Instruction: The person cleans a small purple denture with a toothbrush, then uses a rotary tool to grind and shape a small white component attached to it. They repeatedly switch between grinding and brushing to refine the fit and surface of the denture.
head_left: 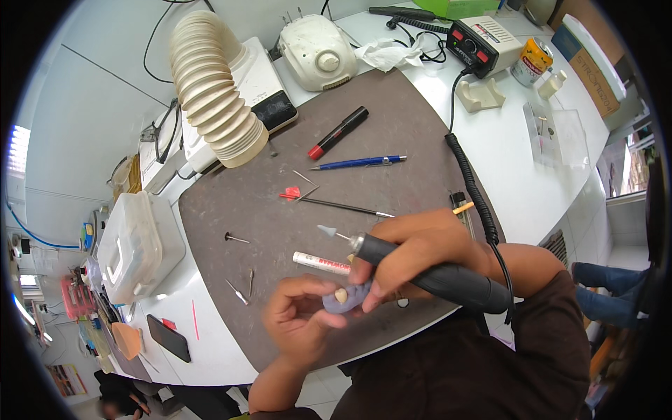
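Note:
My left hand (297,322) pinches a small purple dental model (336,306) between thumb and fingers. On the model sits a cream-coloured tooth crown (341,295). My right hand (434,241) is wrapped round a black rotary handpiece (458,285), and its fingertips also touch the model's right end. A pale grey cone-shaped bit (327,230) sticks out of the handpiece, pointing up and left, apart from the model. Just beyond the model lies a white marker (318,262), partly hidden by my right hand. The coiled black cord (470,178) runs beside my right forearm.
A ribbed suction hose (217,98) hangs over the brown mat (217,280). On the mat lie a blue mechanical pencil (360,163), a red-and-black marker (338,133), a thin brush (336,205) and several small burs. A control box (483,45), plastic bin (140,238) and phone (168,337) stand around it.

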A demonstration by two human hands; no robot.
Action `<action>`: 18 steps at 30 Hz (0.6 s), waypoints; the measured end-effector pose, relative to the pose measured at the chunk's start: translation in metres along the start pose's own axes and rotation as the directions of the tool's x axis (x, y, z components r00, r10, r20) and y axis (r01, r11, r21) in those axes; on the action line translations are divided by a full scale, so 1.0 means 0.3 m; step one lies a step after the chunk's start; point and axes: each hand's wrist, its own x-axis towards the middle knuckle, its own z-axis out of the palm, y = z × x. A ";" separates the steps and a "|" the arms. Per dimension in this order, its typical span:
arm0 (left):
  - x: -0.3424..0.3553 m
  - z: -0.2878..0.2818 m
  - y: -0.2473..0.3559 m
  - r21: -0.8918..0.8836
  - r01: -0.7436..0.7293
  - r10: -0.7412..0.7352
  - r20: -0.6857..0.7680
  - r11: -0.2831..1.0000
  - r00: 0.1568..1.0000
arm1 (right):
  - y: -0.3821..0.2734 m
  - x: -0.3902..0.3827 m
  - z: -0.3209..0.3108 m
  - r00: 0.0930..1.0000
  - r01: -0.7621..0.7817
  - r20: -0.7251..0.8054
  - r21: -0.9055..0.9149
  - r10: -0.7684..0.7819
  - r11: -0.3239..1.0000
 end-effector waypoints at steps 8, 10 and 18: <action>0.018 -0.027 -0.016 -0.130 -0.006 0.024 0.134 0.991 0.991 | -0.017 0.003 -0.014 0.998 0.044 0.040 -0.043 -0.043 0.998; 0.021 -0.024 -0.013 -0.206 0.013 0.022 0.166 0.978 0.986 | -0.009 0.002 -0.010 0.999 0.035 0.018 -0.035 -0.035 0.999; 0.027 -0.008 -0.006 -0.246 0.003 0.043 0.181 0.969 0.983 | 0.005 -0.003 -0.008 0.998 0.056 0.005 -0.037 -0.056 0.998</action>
